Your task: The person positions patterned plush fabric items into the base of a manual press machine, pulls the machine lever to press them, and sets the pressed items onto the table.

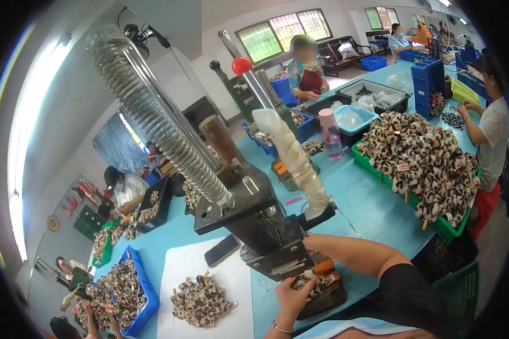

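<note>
My left hand (pixel 292 298), with a bracelet on its wrist, is closed in a pinch on a small spotted fluffy piece (pixel 307 276) at the base of a dark metal hand press (pixel 260 226). More of the fluff and an orange part (pixel 324 267) lie beside its fingertips. My right forearm (pixel 350 251) reaches in from the right. It passes behind the press head, which hides my right hand and its fingers. A lever handle wrapped in clear plastic (pixel 300 164) rises above that forearm. The press carries a large coil spring (pixel 158 124).
On white paper (pixel 175 271) lie a pile of fluffy pieces (pixel 201 299) and a phone (pixel 221 251). A blue crate (pixel 147 294) at left and a green crate (pixel 447 229) at right hold more. A pink bottle (pixel 330 135) stands behind the press. Several co-workers sit around the tables.
</note>
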{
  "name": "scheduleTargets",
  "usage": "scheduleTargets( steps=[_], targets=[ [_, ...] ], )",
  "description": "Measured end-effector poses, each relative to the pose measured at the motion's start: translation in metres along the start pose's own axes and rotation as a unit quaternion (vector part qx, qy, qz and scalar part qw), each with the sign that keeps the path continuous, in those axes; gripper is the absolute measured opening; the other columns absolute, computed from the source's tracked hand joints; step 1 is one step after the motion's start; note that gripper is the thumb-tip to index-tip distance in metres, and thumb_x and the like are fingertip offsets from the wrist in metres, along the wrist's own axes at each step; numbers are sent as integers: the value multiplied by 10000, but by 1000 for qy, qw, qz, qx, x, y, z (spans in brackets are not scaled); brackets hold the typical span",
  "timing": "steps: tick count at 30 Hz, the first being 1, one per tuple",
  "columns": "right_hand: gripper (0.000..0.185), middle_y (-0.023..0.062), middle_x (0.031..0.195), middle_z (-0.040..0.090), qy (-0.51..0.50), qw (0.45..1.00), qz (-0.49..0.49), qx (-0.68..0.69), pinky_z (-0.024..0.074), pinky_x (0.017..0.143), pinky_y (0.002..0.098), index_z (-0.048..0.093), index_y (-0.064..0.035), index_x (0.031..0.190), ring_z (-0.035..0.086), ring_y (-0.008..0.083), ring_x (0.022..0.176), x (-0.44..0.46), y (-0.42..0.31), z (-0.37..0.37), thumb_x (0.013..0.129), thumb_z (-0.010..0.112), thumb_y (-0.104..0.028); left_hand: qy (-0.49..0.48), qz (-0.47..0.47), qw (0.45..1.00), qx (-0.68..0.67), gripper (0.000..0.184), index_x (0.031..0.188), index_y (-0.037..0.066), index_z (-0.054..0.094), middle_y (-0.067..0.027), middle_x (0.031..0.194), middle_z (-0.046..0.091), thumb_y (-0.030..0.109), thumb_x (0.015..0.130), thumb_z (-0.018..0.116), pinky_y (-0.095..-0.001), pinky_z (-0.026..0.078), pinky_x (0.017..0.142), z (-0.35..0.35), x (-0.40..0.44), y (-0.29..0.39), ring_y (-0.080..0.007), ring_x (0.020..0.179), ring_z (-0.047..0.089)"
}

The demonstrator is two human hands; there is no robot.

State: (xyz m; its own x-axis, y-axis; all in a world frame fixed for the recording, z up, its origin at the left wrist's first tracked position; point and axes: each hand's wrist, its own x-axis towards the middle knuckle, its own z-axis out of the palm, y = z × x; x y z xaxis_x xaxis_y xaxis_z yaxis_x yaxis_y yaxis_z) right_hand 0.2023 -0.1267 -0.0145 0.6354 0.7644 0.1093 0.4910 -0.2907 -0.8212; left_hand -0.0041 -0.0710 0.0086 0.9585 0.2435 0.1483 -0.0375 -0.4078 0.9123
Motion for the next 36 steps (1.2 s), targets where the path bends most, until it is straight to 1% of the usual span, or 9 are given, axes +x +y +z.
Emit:
scheduleTargets(
  steps=[5, 11, 14, 17, 19, 23, 26, 32, 36],
  targets=[
    [342, 85, 913, 679, -11, 1000, 21, 12, 514, 687, 319, 655, -1, 1038, 625, 144, 799, -7, 8, -7, 813, 745, -242, -16, 10, 1000, -12, 316, 1059, -35, 728, -89, 974, 741, 97, 784, 811, -253, 522, 810, 13, 18, -12, -88, 879, 654],
    [346, 82, 906, 677, -28, 998, 44, 42, 512, 677, 317, 654, -1, 1037, 622, 141, 789, -18, 15, -14, 820, 745, -255, -21, 23, 999, 9, 344, 1036, -33, 733, -112, 949, 745, 146, 760, 832, -278, 525, 754, 15, 25, 0, -106, 817, 662],
    [348, 81, 902, 676, -21, 994, 69, 86, 511, 672, 316, 654, -2, 1036, 621, 140, 785, -34, 21, -37, 824, 744, -262, -12, 4, 993, 118, 384, 1009, -48, 729, -137, 905, 743, 210, 748, 843, -287, 519, 715, 14, 26, -10, -109, 780, 659],
    [350, 79, 898, 675, 81, 976, 87, 183, 510, 667, 315, 654, -2, 1035, 620, 138, 780, -65, 17, -68, 828, 744, -269, -34, -40, 998, 31, 383, 985, -42, 729, -150, 919, 741, 235, 745, 841, -289, 522, 727, 9, 28, 13, -125, 807, 680],
    [213, 43, 809, 612, 265, 946, 1, 188, 448, 605, 278, 627, 10, 955, 550, 120, 657, -103, -2, -59, 917, 665, -197, -33, -45, 998, -33, 365, 1002, -26, 729, -136, 938, 745, 209, 745, 837, -288, 534, 750, 10, 24, 12, -138, 832, 696],
    [113, 45, 796, 549, 341, 938, -22, 54, 413, 564, 263, 637, -6, 904, 499, 95, 597, -162, -33, -34, 870, 714, -82, -11, 50, 997, -64, 334, 1026, 22, 711, -133, 924, 721, 146, 735, 818, -331, 536, 749, 13, 34, 3, -230, 841, 696],
    [127, 35, 804, 523, 280, 959, -5, 51, 399, 526, 253, 669, -40, 915, 465, 96, 555, -176, -59, -22, 819, 751, -34, -34, 26, 998, -54, 325, 1009, 44, 709, -138, 890, 700, 116, 709, 810, -360, 529, 741, 12, 33, 1, -289, 835, 681],
    [235, 76, 950, 605, 274, 953, -103, -79, 493, 535, 283, 705, -73, 1007, 593, 166, 596, -167, -65, -6, 783, 762, -29, -46, -27, 995, -81, 283, 979, 73, 722, -135, 892, 700, 109, 707, 792, -387, 513, 745, 10, 31, 3, -322, 836, 645],
    [213, 91, 953, 642, 276, 943, -136, -129, 527, 553, 306, 718, -68, 967, 651, 199, 661, -157, -64, -2, 765, 772, -31, -25, 24, 997, -74, 262, 966, 74, 719, -144, 891, 695, 116, 717, 788, -396, 509, 744, 9, 33, 6, -338, 834, 633]
  ],
)
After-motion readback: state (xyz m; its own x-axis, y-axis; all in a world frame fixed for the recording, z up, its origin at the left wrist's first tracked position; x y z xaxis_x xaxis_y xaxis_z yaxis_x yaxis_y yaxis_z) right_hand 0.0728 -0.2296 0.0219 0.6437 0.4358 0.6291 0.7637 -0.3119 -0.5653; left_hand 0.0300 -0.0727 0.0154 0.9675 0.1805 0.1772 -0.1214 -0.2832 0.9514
